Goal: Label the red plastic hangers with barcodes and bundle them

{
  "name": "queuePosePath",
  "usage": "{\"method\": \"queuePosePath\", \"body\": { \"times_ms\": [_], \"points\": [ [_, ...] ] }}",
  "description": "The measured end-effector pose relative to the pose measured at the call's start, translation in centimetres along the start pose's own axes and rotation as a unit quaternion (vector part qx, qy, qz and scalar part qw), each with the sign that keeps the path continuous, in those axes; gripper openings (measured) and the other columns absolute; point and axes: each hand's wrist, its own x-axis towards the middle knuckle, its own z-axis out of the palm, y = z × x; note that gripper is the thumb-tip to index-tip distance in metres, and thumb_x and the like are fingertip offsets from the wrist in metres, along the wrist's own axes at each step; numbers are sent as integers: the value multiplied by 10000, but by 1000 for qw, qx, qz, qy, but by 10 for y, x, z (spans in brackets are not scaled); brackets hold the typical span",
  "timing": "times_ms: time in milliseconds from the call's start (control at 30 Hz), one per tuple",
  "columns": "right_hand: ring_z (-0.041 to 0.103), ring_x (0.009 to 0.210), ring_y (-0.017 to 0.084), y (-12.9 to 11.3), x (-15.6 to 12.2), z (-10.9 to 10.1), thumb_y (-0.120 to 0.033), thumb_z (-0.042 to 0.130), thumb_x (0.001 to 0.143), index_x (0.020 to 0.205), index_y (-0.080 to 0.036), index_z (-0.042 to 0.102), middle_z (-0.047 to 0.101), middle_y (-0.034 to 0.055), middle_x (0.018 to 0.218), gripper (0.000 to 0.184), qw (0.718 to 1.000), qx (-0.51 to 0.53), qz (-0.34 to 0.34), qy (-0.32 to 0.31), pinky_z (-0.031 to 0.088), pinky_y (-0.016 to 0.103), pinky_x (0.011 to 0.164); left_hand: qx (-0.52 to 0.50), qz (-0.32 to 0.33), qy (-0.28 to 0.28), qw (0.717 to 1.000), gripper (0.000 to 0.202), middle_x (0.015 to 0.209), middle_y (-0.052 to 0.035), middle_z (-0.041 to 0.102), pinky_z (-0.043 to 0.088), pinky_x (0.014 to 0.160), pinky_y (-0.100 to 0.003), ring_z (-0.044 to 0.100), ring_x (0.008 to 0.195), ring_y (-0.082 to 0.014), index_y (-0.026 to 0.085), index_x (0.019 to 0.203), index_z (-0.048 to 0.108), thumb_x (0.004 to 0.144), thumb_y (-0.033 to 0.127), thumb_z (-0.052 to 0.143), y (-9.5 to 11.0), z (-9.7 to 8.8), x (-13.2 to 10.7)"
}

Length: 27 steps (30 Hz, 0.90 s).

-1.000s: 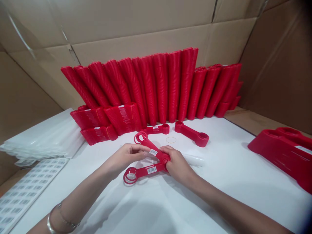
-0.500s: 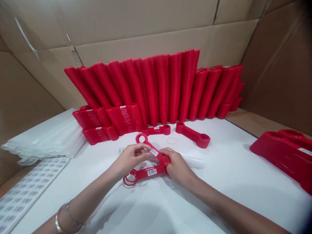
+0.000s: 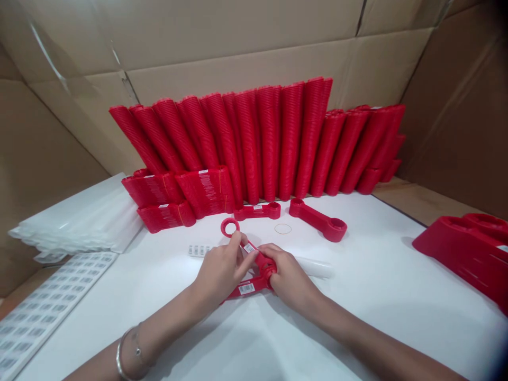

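In my right hand (image 3: 291, 275) are red plastic pieces, gripped at their stacked ring ends and fanned apart. The upper red piece (image 3: 223, 228) points up and to the left, its round ring end showing beyond my fingers. My left hand (image 3: 220, 264) is closed at this piece, thumb and fingertips at its barcode label (image 3: 249, 247). Below, a second red piece (image 3: 259, 284) carries a barcode label (image 3: 246, 288) too; its left end is hidden behind my left hand. A small sheet of barcode stickers (image 3: 198, 250) lies just behind my left hand.
Tall stacks of red pieces (image 3: 270, 143) line the back, with banded bundles (image 3: 204, 193) at left. Red stacks (image 3: 317, 219) lie ahead beside a rubber band (image 3: 283, 229). Plastic bags (image 3: 87, 217) and sticker sheets (image 3: 43, 317) are left; a large red stack (image 3: 456, 259) stands right.
My left hand has moved right and over the upper piece's label, its fingers now on top. It now covers the lower piece's left ring. My right hand keeps its hold.
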Motion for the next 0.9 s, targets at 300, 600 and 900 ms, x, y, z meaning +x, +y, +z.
{"method": "queuePosePath", "body": {
  "times_ms": [300,600,900],
  "points": [
    [551,818,163,-1,2,-3,40,357,608,913,-185,627,576,38,918,466,1000,10,7,-3,416,235,677,-74,-36,89,993,325,560,63,529,351,504,-222,509,486,-124,223,1128,333,857,393,394,-7,-14,10],
    [566,839,168,3,7,-6,26,383,626,925,-170,653,596,54,963,449,999,27,18,6,442,243,706,-193,-26,149,969,141,841,-1,537,404,575,-218,523,685,-113,206,952,439,831,272,408,-17,-22,13],
    [543,954,175,10,13,-12,43,382,586,961,-176,652,586,53,1034,511,998,46,13,52,435,270,831,50,72,-15,996,208,680,-8,574,377,690,-315,509,685,-179,191,685,517,649,53,366,-6,-21,-1]
  ]
}}
